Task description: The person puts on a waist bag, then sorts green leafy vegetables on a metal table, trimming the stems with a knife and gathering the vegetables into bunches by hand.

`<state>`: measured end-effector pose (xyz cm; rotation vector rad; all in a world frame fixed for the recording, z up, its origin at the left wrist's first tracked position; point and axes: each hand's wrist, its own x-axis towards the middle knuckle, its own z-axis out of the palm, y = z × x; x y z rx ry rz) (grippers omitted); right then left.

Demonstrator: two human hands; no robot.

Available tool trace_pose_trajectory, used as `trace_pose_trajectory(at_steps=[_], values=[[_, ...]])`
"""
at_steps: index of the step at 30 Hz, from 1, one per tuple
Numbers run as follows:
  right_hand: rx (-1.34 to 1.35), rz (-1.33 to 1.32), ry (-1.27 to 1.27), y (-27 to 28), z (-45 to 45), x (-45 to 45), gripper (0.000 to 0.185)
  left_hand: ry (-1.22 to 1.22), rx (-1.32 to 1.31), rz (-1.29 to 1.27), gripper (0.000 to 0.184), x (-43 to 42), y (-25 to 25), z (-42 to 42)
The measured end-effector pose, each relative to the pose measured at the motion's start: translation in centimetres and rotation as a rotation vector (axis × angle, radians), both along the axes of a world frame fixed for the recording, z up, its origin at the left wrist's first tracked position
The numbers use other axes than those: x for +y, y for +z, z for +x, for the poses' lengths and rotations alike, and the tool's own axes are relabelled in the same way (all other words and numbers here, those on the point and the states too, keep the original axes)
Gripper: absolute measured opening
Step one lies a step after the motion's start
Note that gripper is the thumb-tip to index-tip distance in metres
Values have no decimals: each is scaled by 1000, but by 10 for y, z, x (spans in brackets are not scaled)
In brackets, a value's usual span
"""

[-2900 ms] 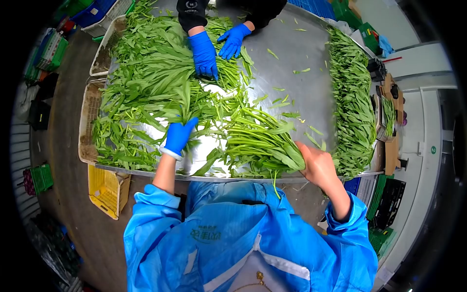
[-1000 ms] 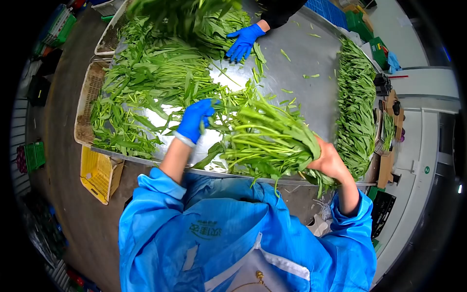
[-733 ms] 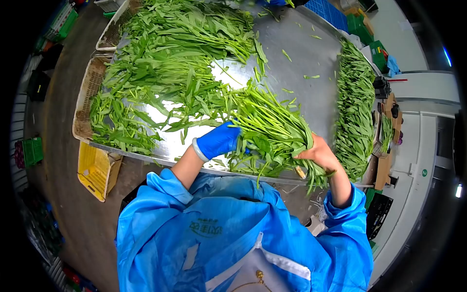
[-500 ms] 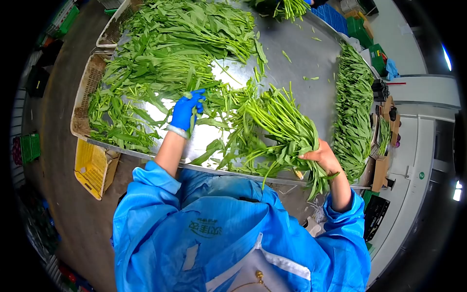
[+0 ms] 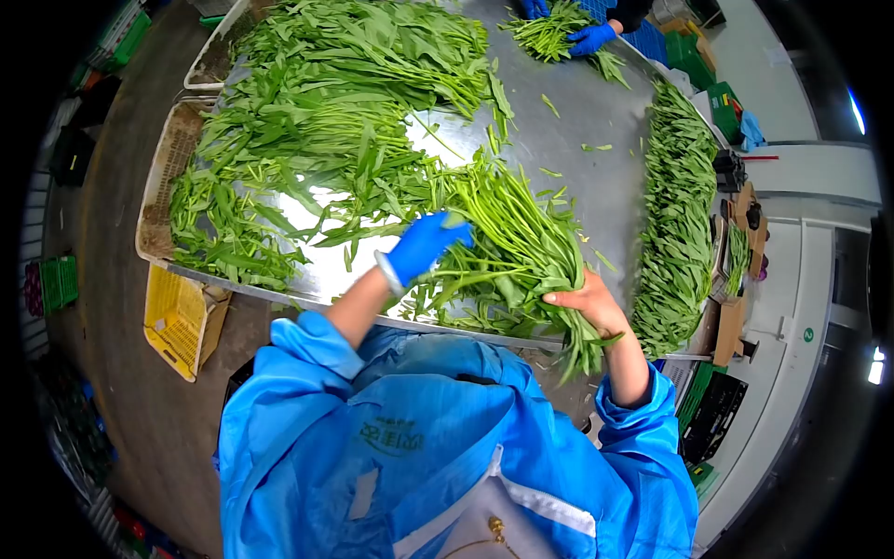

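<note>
My right hand [image 5: 596, 303], bare, is closed around the leafy end of a bunch of water spinach [image 5: 521, 233]. The bunch's stems fan out up and to the left over the metal table [image 5: 596, 112]. My left hand [image 5: 428, 244], in a blue glove, is beside the left edge of this bunch. Its fingers are blurred among stems and leaves, so their grip cannot be made out. Loose greens [image 5: 372, 177] lie just beyond the left hand.
A large heap of greens [image 5: 345, 65] covers the table's far left. Bunches [image 5: 675, 224] are lined up along the right side. Crates [image 5: 168, 177] stand at the left edge, with a yellow crate [image 5: 182, 321] below. Across the table, another person's gloved hand [image 5: 591, 39] handles greens.
My left hand has moved right, toward the bunch. My right hand and the bunch have shifted slightly left. The other person's gloved hands and greens have come further into view.
</note>
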<state>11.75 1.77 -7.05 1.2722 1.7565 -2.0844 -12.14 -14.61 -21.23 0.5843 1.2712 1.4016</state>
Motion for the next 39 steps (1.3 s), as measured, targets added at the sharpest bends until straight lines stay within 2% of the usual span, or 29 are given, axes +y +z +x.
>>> trace_pose_trajectory(at_steps=[1,2,3,5,8,9,10,11,12,13,15,17,19,20,23,26,27,30,31,32,33,34,36,38,39], values=[[1,-44,-26,-6,10,3,55,90,79,27,28,-11,-10,-17],[1,-91,-50,-14,21,6,54,236,134,-101,24,-20,5,-34],[3,-136,-74,-17,27,6,54,367,9,-98,21,-31,-18,-57],[16,-180,-134,-12,31,-2,51,483,349,-314,27,-55,-26,-93],[29,-287,-256,-14,35,-9,51,557,161,-306,26,-53,-9,-84],[25,-317,-284,-19,38,-11,51,490,69,-214,28,-52,-23,-73],[20,-347,-313,-24,40,-11,51,426,12,-156,28,-49,-10,-57],[17,-376,-341,-26,41,-12,51,358,123,-204,28,-46,-4,-43],[9,-327,-345,-26,38,-16,50,280,88,-203,26,-46,-6,-31],[12,-327,-368,-23,32,-21,50,230,-69,-164,29,-42,1,-20],[14,-328,-414,-12,20,-30,49,173,-353,-7,39,-43,5,1],[23,-313,-408,-14,16,-34,49,102,-300,121,58,-39,1,20],[41,-303,-396,-17,9,-41,48,165,-249,279,85,-20,13,40],[55,-284,-410,-17,3,-47,44,77,-82,279,94,-18,21,47],[-8,-311,-354,-24,8,-44,40,-224,762,-3,75,-15,32,54],[-32,-356,-333,-26,16,-35,37,-87,1340,220,53,-30,-5,32],[-35,-393,-305,-29,25,-30,37,139,1046,345,31,-33,-28,12],[81,-492,-321,-28,36,-33,34,491,707,-323,27,-66,-8,-56],[106,-520,-325,-27,38,-35,34,499,930,-371,27,-82,-40,-83],[122,-523,-340,-29,41,-35,33,378,1195,-474,29,-99,-51,-102],[140,-524,-333,-30,39,-35,33,258,1261,-426,35,-114,-68,-118],[155,-524,-331,-31,39,-36,32,135,1329,-601,40,-112,-38,-114],[172,-533,-350,-31,41,-39,31,104,1412,-644,48,-107,-8,-92],[192,-546,-378,-35,35,-41,31,314,1455,-373,51,-101,-11,-79],[199,-553,-393,-36,34,-43,30,246,1140,-358,54,-92,7,-66]])
